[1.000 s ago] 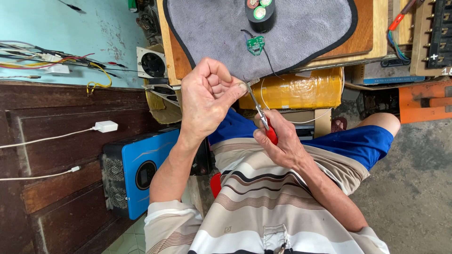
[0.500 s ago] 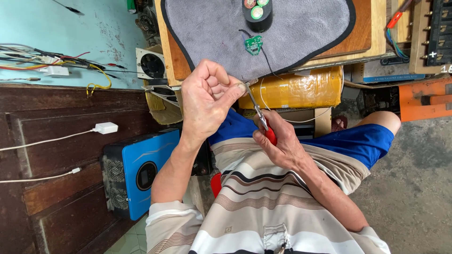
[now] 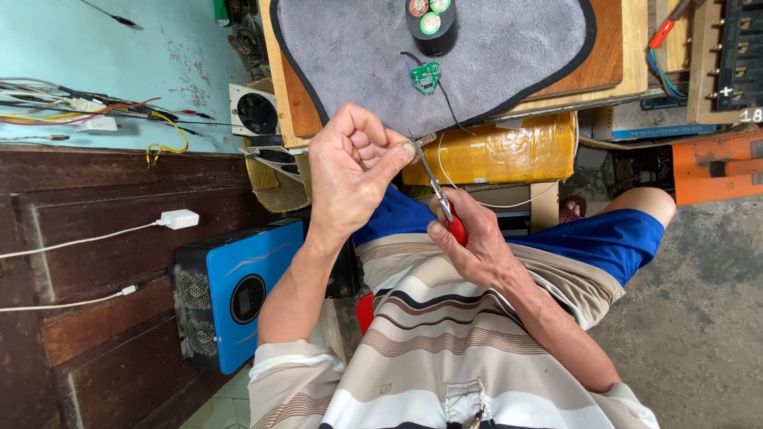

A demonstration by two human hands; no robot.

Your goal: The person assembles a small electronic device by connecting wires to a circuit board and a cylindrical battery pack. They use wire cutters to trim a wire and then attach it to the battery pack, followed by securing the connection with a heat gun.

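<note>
The pliers (image 3: 435, 187) have bare, dull metal jaws and glossy red plastic grips. The mat (image 3: 493, 56) is soft grey cloth with a black stitched edge, lying on smooth varnished wood of the board (image 3: 616, 48). The bundle (image 3: 509, 151) is wrapped in shiny yellow plastic film. The floor (image 3: 699, 318) is rough, matt concrete.
</note>
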